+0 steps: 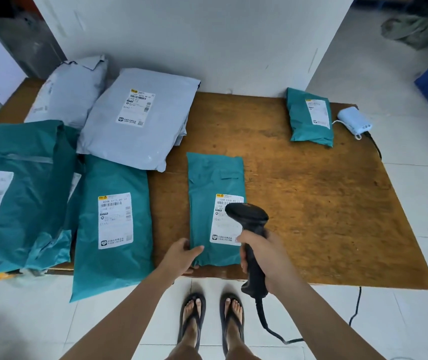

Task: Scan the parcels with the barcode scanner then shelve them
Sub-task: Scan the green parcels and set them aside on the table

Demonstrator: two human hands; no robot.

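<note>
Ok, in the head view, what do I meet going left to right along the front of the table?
Large teal parcel → teal parcel overhanging the edge → left hand → middle teal parcel → right hand gripping the barcode scanner.

The left forearm (135, 302) and right forearm (311, 302) are bare along their whole visible length, slim and tapering toward the wrists. The left grip (181, 253) and right grip (262, 253) are bare hands. The left foot (192, 331) and right foot (233, 331) wear dark flip-flops: the left flip-flop (194, 295) and right flip-flop (229, 295) have rounded soles and V-shaped thong straps set between the first two toes, which are uncovered. Bare lower legs show at the bottom edge.
</note>
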